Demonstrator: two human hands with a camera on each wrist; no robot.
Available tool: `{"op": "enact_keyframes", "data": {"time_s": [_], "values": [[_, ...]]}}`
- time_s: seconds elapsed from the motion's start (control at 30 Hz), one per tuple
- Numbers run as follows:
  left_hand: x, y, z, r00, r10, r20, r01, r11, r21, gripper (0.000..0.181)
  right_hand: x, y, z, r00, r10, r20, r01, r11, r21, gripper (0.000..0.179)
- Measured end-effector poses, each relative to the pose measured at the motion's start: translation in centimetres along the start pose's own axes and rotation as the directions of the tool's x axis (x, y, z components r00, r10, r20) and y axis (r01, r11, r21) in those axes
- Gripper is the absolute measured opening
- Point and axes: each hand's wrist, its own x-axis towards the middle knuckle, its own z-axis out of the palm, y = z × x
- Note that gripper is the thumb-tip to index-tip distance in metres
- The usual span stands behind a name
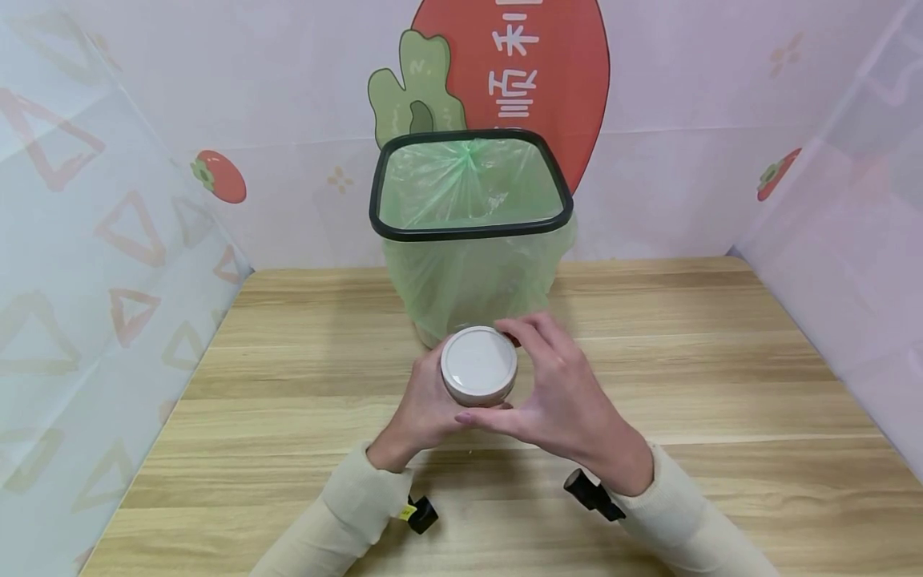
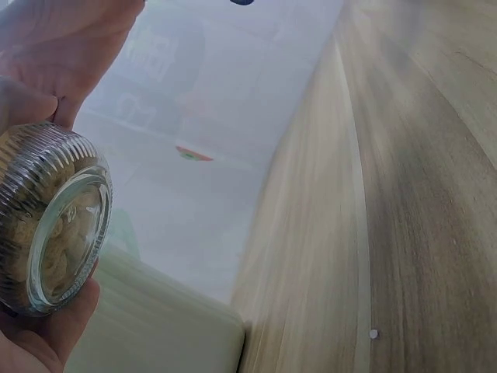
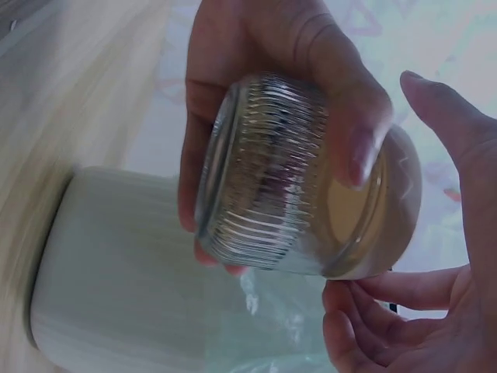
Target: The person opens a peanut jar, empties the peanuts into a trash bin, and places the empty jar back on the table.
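Hands: left hand [image 1: 425, 402] grips glass jar [image 3: 268, 179] | right hand [image 1: 566, 397] spread around white lid [image 1: 479, 362], thumb clear

Ribbed jar [image 3: 268, 186] in left fingers [image 3: 190, 175], right fingers [image 3: 415, 288] by lid [image 3: 402, 202]

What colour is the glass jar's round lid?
White round lid, seen best in the head view.

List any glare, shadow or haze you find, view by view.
Head view: soft shadow on the table, small glint on the white lid; left wrist: hazy backdrop, bright lines on the glass jar; right wrist: backdrop washed out at top right, jar glinting.
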Motion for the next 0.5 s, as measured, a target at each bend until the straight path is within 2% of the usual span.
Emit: {"op": "enact_keyframes", "data": {"time_s": [0.23,0.5], "values": [[-0.07,-0.04,0.02,1.0,0.001,0.008,-0.001,1.0,-0.007,0.084,0.13,0.48,0.34,0.999,-0.02,-0.025,0.02,1.0,0.021,0.082],[-0.08,-0.07,0.07,1.0,0.011,0.007,-0.011,1.0,-0.018,0.083,0.28,0.68,0.21,1.0,-0.01,0.002,0.01,0.998,0.06,0.077]]}}
